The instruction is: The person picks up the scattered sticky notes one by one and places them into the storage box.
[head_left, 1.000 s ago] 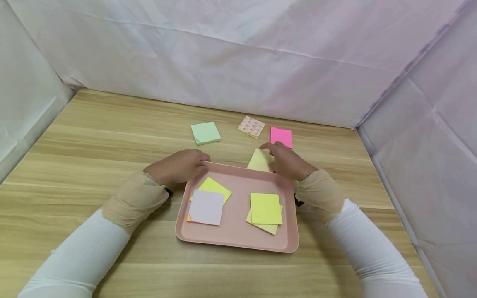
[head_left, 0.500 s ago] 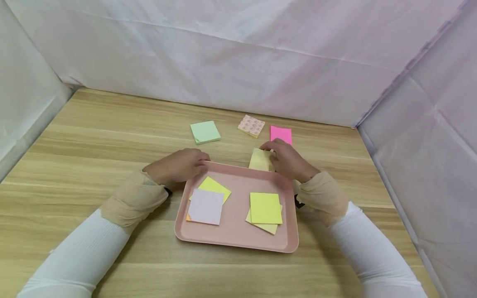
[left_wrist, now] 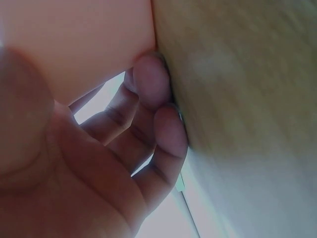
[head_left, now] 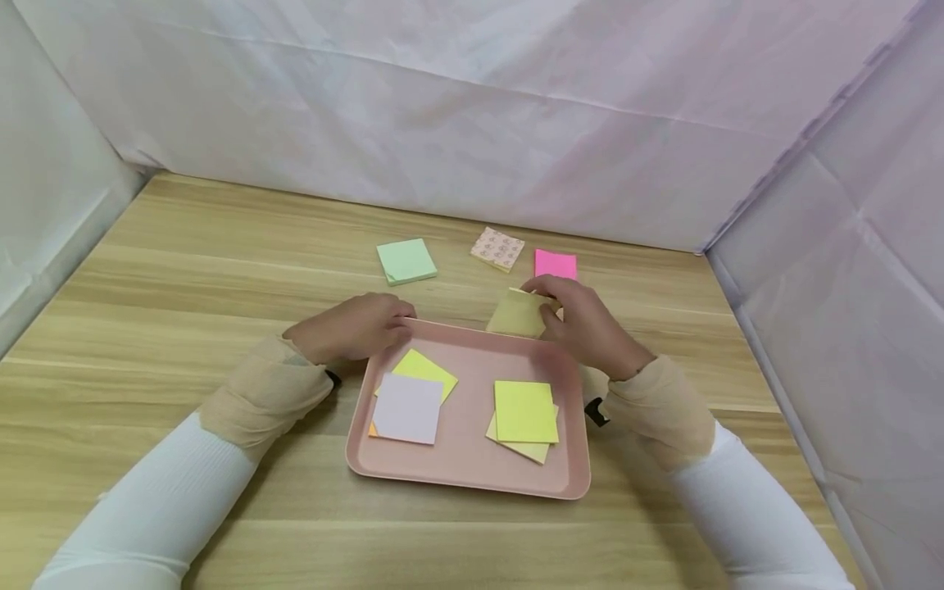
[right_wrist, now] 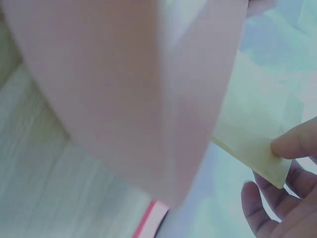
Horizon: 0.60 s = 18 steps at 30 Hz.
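The right hand now tilts up the pale yellow pad, pinching its right side; the left hand grips the tray.

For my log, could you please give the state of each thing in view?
Pink tray: open side up, pads inside.
Left hand: grips the tray's far left corner.
Right hand: pinches a cream pad.
Cream pad: held beyond the tray's far rim.
Lavender pad: partly covers a yellow pad.
Neon pad: partly covers a pale pad.
Mint pad: on the table.
Patterned pad: on the table.
Magenta pad: partly hidden by the right hand.
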Tool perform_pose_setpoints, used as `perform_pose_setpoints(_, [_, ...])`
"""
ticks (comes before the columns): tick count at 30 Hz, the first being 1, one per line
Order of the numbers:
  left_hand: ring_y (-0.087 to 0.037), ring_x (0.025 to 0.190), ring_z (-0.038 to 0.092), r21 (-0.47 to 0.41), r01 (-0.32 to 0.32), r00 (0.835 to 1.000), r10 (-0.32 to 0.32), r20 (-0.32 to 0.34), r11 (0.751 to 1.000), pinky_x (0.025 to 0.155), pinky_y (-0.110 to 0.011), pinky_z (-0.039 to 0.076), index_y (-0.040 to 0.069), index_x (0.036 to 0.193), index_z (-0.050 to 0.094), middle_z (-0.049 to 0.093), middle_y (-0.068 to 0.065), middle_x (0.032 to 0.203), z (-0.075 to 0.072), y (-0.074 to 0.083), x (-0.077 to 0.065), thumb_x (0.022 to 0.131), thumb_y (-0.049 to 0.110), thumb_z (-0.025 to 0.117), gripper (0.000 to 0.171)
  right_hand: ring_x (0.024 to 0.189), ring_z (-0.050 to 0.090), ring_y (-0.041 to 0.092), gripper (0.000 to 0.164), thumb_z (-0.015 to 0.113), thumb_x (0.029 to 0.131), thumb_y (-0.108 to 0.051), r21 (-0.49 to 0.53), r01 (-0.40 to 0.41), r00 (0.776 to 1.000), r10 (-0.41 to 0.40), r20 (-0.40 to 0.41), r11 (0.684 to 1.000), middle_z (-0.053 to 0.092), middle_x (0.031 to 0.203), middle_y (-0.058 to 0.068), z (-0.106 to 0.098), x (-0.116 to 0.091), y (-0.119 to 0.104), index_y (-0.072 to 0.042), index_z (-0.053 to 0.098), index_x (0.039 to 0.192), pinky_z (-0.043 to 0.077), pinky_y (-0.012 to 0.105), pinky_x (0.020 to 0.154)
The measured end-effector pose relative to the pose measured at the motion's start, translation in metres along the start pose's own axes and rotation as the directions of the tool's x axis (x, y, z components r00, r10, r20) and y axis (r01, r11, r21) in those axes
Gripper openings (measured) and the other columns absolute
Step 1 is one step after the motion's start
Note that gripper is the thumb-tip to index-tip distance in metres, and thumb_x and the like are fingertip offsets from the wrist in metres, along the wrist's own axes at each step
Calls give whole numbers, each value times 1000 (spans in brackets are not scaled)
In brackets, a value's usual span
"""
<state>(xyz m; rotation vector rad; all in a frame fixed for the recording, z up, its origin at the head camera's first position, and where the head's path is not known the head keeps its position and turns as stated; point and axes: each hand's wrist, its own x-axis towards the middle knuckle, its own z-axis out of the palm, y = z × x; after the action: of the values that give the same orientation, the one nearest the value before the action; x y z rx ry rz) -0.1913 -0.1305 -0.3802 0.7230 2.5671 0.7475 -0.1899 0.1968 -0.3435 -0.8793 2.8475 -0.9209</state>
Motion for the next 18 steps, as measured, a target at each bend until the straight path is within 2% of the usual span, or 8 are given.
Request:
perform_pose_setpoints(6, [-19, 97, 59, 3, 5, 1000, -5, -2, 1000, 91, -40, 48, 14, 107, 70, 70, 0, 99, 0, -2, 0, 101, 17, 55, 17, 115, 61, 25, 35, 53, 95, 8, -42, 41, 998, -39, 51, 998, 66, 123, 8, -1, -9, -20, -4, 62, 126, 49, 45, 99])
perform_pose_setpoints(12, [-19, 93, 58, 2, -2, 1000, 2, 1, 1000, 88, -39, 47, 14, 106, 71, 69, 0, 95, 0, -2, 0, 101, 17, 54, 17, 113, 61, 24, 34, 54, 94, 9, -95, 100, 995, -98, 26, 990, 67, 120, 6, -1, -14, -29, -6, 64, 122, 48, 43, 100])
perform_pose_setpoints(18, [-19, 98, 59, -2, 3, 1000, -3, 3, 1000, 91, -40, 48, 13, 110, 70, 70, -1, 103, 0, -2, 0, 101, 16, 54, 19, 113, 60, 21, 34, 57, 93, 8, -120, 121, 992, -118, 34, 985, 67, 118, 4, 0, -19, -35, -9, 64, 122, 50, 41, 96])
